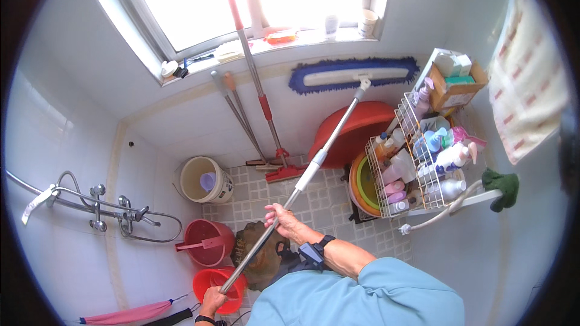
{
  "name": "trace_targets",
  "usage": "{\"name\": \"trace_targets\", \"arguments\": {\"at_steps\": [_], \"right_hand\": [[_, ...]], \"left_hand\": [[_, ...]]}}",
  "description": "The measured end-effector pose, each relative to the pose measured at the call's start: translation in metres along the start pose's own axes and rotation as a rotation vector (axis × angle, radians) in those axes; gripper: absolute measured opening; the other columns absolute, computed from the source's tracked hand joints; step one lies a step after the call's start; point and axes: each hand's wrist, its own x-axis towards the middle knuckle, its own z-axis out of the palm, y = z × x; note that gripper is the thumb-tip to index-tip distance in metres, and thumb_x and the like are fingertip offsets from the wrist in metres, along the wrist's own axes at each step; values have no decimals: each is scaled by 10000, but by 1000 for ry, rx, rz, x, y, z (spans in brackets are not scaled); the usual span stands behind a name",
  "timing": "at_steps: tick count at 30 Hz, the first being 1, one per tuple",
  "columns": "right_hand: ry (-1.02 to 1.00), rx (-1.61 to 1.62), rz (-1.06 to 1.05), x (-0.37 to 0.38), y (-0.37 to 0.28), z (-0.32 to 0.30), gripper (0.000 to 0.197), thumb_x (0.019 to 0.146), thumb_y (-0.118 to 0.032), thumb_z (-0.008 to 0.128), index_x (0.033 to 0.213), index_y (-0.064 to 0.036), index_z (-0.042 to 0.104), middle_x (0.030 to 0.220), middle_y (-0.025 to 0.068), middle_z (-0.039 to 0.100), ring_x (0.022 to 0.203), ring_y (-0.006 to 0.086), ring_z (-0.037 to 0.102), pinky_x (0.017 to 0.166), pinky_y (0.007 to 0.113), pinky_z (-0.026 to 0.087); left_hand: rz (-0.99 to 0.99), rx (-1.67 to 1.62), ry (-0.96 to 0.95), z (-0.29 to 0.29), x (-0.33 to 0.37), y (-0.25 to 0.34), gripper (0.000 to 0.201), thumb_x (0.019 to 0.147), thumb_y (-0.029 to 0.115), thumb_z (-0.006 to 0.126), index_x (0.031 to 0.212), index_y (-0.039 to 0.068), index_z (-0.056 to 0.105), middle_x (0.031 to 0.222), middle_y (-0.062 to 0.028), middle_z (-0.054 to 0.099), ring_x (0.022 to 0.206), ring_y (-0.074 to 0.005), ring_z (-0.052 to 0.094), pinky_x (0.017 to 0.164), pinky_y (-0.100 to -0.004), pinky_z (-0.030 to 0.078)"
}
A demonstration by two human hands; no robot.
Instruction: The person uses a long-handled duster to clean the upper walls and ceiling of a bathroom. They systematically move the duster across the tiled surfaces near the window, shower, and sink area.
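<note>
I hold a long flat mop (318,158) slanting up and away from me. My left hand (212,300) is closed round the lower end of its metal pole, over a red basin (219,284). Farther up the pole, my right hand (281,220) has its fingers curled about it. The white mop head with its blue fringe (295,79) is at the far end, in front of the wall under the window. It overlaps the wall in view, so I cannot tell whether it touches. A dark red bucket (208,242) stands left of my right hand.
A wire rack (417,163) of bottles stands at the right, beside stacked basins (362,188) and a large red tub (326,136). A red squeegee mop (264,105) leans on the windowsill near a white bucket (196,190). Shower pipes (112,208) line the left wall.
</note>
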Motion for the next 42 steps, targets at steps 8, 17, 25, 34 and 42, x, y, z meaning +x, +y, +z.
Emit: {"name": "trace_targets", "arguments": {"at_steps": [8,17,25,34,42], "right_hand": [[179,116,67,65,-24,-80,337,976,-306,436,1036,18,511,730,77,521,555,206,508,605,440,525],[126,123,24,50,-29,-48,241,948,-233,469,1028,-16,540,682,44,532,536,178,502,615,425,509],[-171,120,-4,5,-26,21,257,933,-223,530,1102,-32,562,734,42,563,604,159,521,729,398,486],[-234,57,-128,-45,-58,30,299,943,-199,480,1150,14,522,729,29,533,603,147,491,707,395,483],[-398,-3,-275,-92,-136,50,293,938,-142,451,1125,36,592,673,54,547,554,148,465,638,369,464]], "left_hand": [[143,214,-22,-6,46,33,256,662,193,564,841,50,679,870,-239,654,877,-420,626,779,-477,498],[184,158,43,-27,46,26,202,677,174,552,789,57,673,801,-246,634,821,-434,616,728,-501,486],[193,72,310,-28,19,-22,138,675,198,589,652,63,600,648,-215,594,641,-424,597,585,-505,469],[266,-81,391,-34,-19,34,108,665,180,555,712,91,517,606,-199,528,566,-402,507,530,-473,392],[508,-6,637,-8,-8,96,122,726,209,557,687,121,483,570,-176,511,539,-413,525,485,-486,396]]}}
